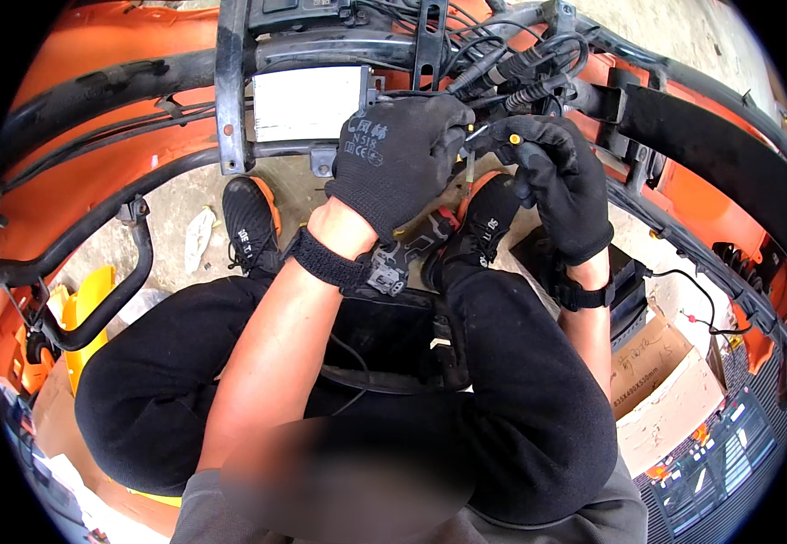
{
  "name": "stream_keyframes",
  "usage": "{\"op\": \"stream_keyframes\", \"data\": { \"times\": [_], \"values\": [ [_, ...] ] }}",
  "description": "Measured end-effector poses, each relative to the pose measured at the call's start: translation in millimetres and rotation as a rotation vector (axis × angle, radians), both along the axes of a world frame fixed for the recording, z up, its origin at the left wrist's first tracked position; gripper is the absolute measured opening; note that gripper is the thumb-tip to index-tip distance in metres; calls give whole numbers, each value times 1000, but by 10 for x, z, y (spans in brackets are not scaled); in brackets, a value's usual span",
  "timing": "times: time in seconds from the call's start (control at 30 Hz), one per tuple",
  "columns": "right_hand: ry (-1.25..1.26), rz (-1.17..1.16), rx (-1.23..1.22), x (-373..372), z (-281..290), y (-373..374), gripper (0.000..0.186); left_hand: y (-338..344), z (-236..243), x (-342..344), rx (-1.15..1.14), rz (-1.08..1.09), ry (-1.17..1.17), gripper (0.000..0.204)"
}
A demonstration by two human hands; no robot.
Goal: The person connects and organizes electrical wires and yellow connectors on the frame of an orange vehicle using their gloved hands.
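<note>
My left hand (pixel 402 159), in a black knit work glove, is closed with its fingertips pinched beside the frame's wiring. My right hand (pixel 561 177), gloved alike, is curled close to it on the right. A small round yellow piece (pixel 516 139) shows at the right fingers. Between the two hands lies a short thin silvery piece (pixel 477 132), with a thin pale strip (pixel 469 172) hanging below. What each hand grips is mostly hidden by the gloves. Just beyond them is a bundle of black cables and connectors (pixel 511 77). A silver-white box (pixel 307 104) sits left of my left hand.
Black tubular frame bars (pixel 121 86) and orange panels (pixel 710 204) surround the hands. A black-and-red power tool (pixel 411 249) lies between my shoes. At the right stand a black box (pixel 624 304) with a cable and a cardboard box (pixel 670 390). A yellow part (pixel 94 304) is at left.
</note>
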State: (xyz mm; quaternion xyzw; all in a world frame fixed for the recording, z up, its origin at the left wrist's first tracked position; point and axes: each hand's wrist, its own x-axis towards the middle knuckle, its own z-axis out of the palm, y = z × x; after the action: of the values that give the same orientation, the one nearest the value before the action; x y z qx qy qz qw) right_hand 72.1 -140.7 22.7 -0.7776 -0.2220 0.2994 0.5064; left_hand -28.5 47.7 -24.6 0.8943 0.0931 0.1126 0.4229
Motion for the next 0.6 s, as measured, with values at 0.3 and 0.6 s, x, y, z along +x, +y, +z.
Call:
{"op": "stream_keyframes", "data": {
  "times": [0.3,0.6],
  "values": [
    [9,6,-1,-3,-10,-5,22,3,52,-10,-41,-1,24,23],
    [-27,-20,5,-33,-9,13,22,-10,15,-5,-34,2,41,23]
  ]
}}
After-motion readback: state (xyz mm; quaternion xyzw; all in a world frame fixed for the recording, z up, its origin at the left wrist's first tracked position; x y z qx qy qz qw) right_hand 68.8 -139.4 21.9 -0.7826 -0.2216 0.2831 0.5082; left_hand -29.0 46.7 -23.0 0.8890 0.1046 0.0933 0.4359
